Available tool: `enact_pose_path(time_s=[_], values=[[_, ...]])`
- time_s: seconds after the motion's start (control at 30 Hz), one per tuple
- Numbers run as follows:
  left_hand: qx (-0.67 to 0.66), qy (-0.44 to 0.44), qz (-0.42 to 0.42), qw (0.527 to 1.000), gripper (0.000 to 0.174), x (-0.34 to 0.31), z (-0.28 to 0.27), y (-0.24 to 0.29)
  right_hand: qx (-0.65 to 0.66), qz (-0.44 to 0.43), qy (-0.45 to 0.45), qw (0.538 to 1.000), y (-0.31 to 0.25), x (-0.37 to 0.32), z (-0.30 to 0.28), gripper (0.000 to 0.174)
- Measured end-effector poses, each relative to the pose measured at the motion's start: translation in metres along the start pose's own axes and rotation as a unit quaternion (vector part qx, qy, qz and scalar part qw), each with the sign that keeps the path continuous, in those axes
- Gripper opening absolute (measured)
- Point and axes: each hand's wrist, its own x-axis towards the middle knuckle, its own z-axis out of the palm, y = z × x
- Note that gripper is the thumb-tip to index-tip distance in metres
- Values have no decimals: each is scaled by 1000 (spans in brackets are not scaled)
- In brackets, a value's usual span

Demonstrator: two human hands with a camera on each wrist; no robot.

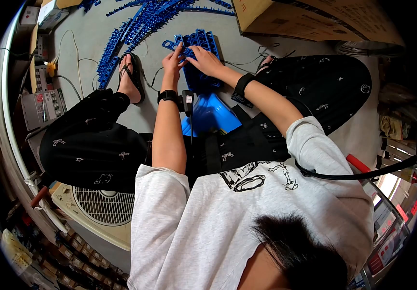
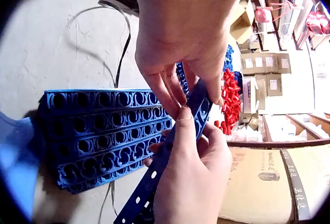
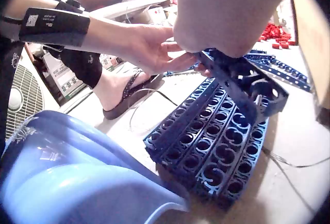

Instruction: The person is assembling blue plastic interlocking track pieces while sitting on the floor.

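Both hands hold a blue plastic strip (image 2: 157,170) with round clip-like openings, raised over a stack of similar strips. In the left wrist view my left hand (image 2: 180,43) comes down from the top, its fingers and thumb gripping one part of the strip. My right hand (image 2: 191,183) grips the strip from below, thumb pressed along its face. Within the right wrist view, the strip (image 3: 252,92) juts out beneath my right hand (image 3: 227,18), its ring openings showing. Under the hands lies the stack of blue strips (image 1: 201,79), laid side by side in rows.
A smooth blue curved plastic piece (image 3: 87,167) sits close before the stack. More blue strips (image 1: 141,26) are heaped on the floor ahead. A large cardboard box (image 1: 305,19) stands at the right front; red pieces (image 2: 230,97) lie beyond. A fan (image 1: 104,205) is at the left.
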Motion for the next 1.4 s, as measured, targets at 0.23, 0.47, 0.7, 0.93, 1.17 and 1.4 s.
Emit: enact_pose_path(time_s=[0.23,0.47,0.7,0.93,1.17,1.4], values=[[6,-1,-10,1000,29,7,-7,-7,93,-13,-40,995,15,6,1,46],[-79,13,28,996,27,3,-2,-8,-91,-81,14,992,11,4,-19,32],[-25,-12,-2,1000,32,1,0,-7,-154,-135,-11,979,11,5,-20,30],[12,-86,-17,996,53,8,10,-8,-87,56,-11,995,42,1,-15,36],[-2,-63,7,998,51,12,3,-10,-118,194,-7,974,78,-14,-22,39],[-33,38,59,997,41,10,-10,-8,-149,247,-20,957,90,-21,-3,37]])
